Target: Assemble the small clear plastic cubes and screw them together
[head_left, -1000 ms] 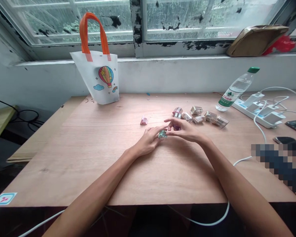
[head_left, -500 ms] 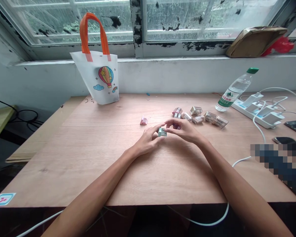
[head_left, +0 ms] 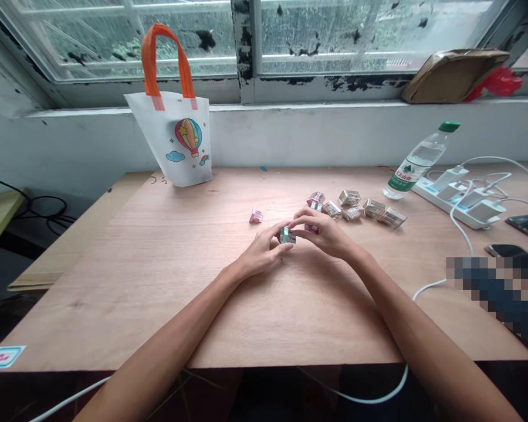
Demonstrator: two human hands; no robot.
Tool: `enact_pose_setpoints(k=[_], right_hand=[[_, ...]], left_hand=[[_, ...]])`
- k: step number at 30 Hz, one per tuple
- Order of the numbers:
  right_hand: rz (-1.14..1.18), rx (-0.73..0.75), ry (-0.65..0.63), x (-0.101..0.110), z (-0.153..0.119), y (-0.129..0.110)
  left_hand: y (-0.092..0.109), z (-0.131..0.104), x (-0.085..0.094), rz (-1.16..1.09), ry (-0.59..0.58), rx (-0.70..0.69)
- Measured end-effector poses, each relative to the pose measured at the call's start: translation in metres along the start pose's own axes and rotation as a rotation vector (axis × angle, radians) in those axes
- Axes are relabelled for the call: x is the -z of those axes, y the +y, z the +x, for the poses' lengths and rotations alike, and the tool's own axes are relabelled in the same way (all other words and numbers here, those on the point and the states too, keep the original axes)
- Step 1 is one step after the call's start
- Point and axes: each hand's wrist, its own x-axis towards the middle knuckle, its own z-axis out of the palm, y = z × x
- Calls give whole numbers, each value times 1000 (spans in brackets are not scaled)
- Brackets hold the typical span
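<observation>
A small, pale green, see-through block (head_left: 287,235) is held just above the wooden tabletop, near its middle. My left hand (head_left: 264,249) grips it from the left, thumb below and fingers above. From the right, the fingertips of my right hand (head_left: 319,230) close on the block's right side and hide part of it. Behind that hand, a darker pink-purple block (head_left: 311,228) is partly covered. A lone pink block (head_left: 256,215) lies to the left, beyond my left hand.
Several clear and tinted blocks (head_left: 352,212) lie behind my right hand. Farther right are a tilted water bottle (head_left: 416,164), a power strip (head_left: 460,202) with chargers, and phones (head_left: 508,250). A white bag (head_left: 171,146) with orange handles stands back left. A white cable (head_left: 429,285) crosses the right side.
My right hand has shifted slightly left, and its fingers have moved over the green block. The block has turned a little. The other things stay where they were.
</observation>
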Motion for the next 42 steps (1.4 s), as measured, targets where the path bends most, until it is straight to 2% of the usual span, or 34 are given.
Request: enact_pose_setpoints(k=[5, 10, 13, 20, 24, 30, 38, 42], right_hand=[[19, -5, 1, 2, 0, -4], [120, -158, 81, -3, 1, -7], [202, -192, 127, -6, 1, -7], [225, -336, 92, -8, 3, -8], [286, -348, 129, -11, 4, -9], [368, -385, 169, -12, 5, -14], [369, -373, 162, -13, 4, -16], [397, -341, 215, -18, 5, -18]], left_hand=[[2, -2, -1, -34, -8, 38], [0, -2, -1, -60, 24, 9], [-3, -2, 0, -5, 68, -22], [-9, 0, -3, 106, 143, -71], [-8, 0, -4, 176, 197, -109], [-10, 1, -4, 212, 203, -147], [-9, 1, -4, 162, 208, -147], [-9, 1, -6, 50, 210, -77]])
